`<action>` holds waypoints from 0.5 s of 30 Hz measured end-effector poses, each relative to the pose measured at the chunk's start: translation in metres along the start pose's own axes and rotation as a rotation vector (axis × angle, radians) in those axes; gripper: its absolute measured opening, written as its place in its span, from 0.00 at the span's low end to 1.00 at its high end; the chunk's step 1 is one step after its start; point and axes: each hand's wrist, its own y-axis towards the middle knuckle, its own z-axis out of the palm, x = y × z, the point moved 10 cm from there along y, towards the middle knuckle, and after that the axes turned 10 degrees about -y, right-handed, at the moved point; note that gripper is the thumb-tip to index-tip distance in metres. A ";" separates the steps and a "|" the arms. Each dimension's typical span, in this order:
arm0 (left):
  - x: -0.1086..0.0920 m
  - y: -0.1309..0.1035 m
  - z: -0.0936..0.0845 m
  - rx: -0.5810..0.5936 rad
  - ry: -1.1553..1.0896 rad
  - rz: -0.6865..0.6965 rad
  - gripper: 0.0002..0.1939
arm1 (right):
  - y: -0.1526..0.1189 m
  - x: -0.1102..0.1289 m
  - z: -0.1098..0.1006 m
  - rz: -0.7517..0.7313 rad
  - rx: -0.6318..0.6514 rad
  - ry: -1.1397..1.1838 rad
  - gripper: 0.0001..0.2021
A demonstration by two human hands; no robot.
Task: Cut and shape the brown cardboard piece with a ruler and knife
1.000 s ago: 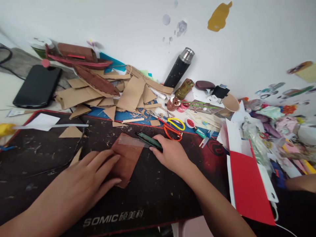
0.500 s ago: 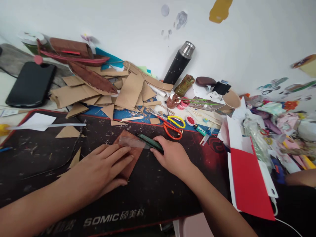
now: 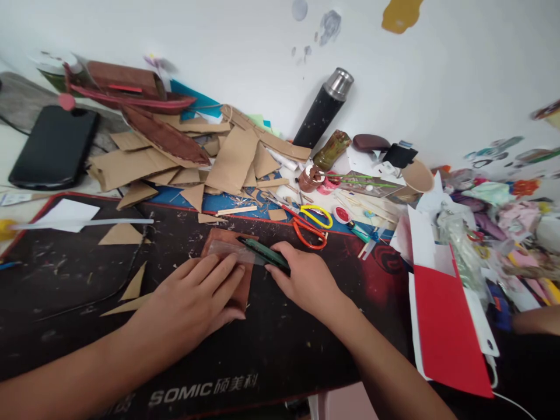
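My left hand (image 3: 196, 297) lies flat on a reddish-brown piece (image 3: 241, 291), fingers stretched out, with its fingertips at a clear ruler-like strip (image 3: 223, 251). The strip lies slantwise across the upper part of the brown piece. In my right hand (image 3: 301, 277) is a dark green pen-like tool (image 3: 266, 252), held between thumb and fingers. The tool's dark tip points up and left, over the top right of the brown piece beside the strip. Beneath both hands is a black mat (image 3: 280, 350).
Cardboard scraps (image 3: 231, 160) and a brown model boat (image 3: 161, 137) lie behind the mat. Orange-and-yellow scissors (image 3: 310, 224) rest at its back edge. A black phone (image 3: 55, 149) is left, a black flask (image 3: 322, 108) behind, red paper (image 3: 450, 326) right.
The brown piece has turned so its sides run more upright, and my left hand has shifted slightly right with it. My right hand keeps its hold on the green tool. The view has shifted slightly.
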 end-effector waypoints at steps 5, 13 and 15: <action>0.004 -0.001 -0.014 -0.047 0.026 0.022 0.25 | 0.001 -0.001 0.001 0.002 0.014 0.019 0.16; 0.017 -0.005 0.002 -0.051 -0.038 -0.074 0.23 | 0.005 -0.004 -0.003 -0.022 -0.014 -0.006 0.15; 0.018 -0.007 0.006 -0.049 -0.053 -0.099 0.24 | 0.005 -0.007 -0.004 -0.016 -0.039 -0.003 0.15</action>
